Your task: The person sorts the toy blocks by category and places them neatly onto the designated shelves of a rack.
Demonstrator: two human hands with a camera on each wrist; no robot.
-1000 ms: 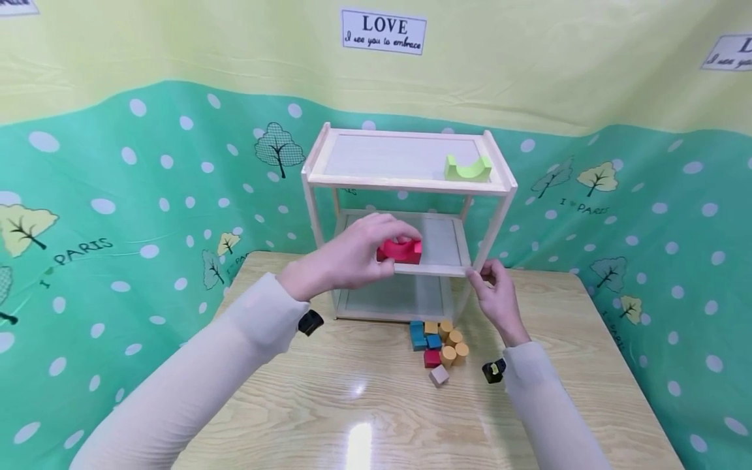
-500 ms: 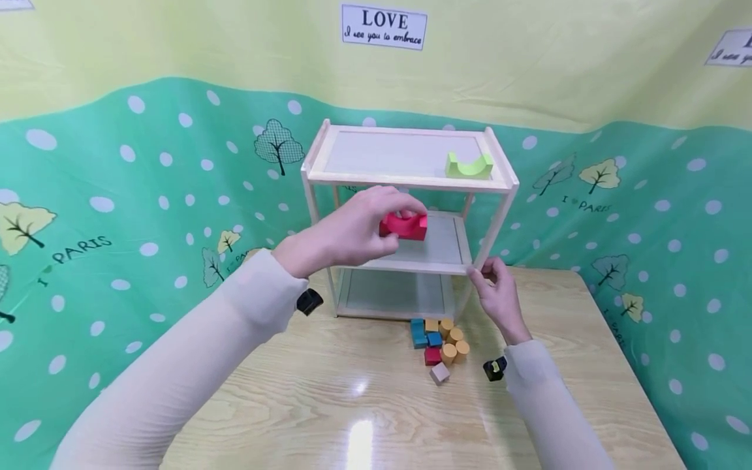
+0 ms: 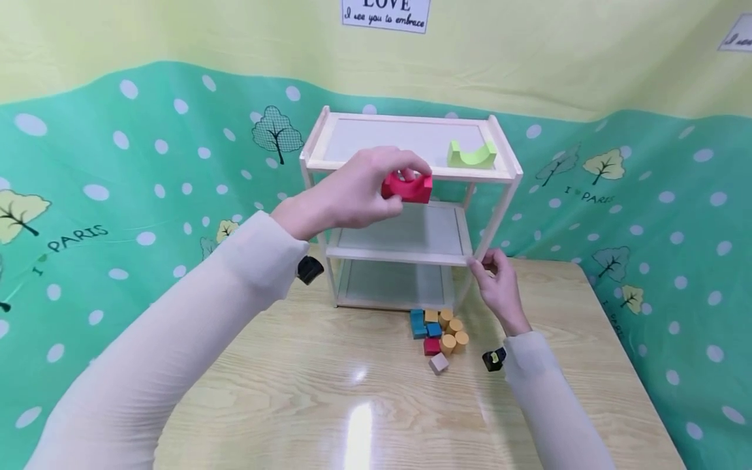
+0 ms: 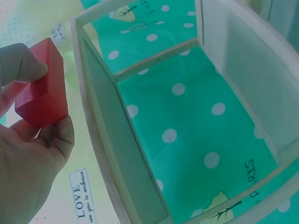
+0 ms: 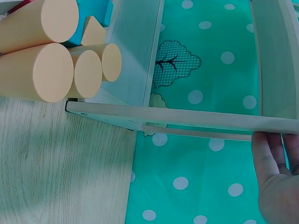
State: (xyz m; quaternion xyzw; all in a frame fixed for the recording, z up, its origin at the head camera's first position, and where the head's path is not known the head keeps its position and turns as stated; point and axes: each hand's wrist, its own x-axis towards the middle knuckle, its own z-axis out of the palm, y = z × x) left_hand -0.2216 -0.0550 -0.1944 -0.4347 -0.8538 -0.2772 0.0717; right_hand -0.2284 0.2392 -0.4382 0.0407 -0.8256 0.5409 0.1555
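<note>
My left hand point(image 3: 364, 189) pinches a red wooden block point(image 3: 420, 191) with a curved cutout, its hollow facing up. It holds the block in the air just in front of the top board's front edge on a small three-tier wooden shelf point(image 3: 393, 253). The left wrist view shows the thumb on one face of the red block point(image 4: 52, 88) and fingers underneath. My right hand point(image 3: 499, 290) grips the shelf's right front post point(image 3: 497, 222) at the middle board's height. A light green block point(image 3: 472, 158) with the same kind of cutout sits on the top board's right side.
On the wooden table point(image 3: 282, 372), by the shelf's front right foot, stand several orange cylinders point(image 3: 448, 344), blue blocks point(image 3: 418, 324), a small red block point(image 3: 431, 346) and a pale cube point(image 3: 438, 363). A patterned green and yellow cloth point(image 3: 194, 130) hangs behind and around.
My left hand has risen with the red block from the middle board's front edge to just below the top board. My right hand keeps its grip on the post. The head view has tilted slightly downward.
</note>
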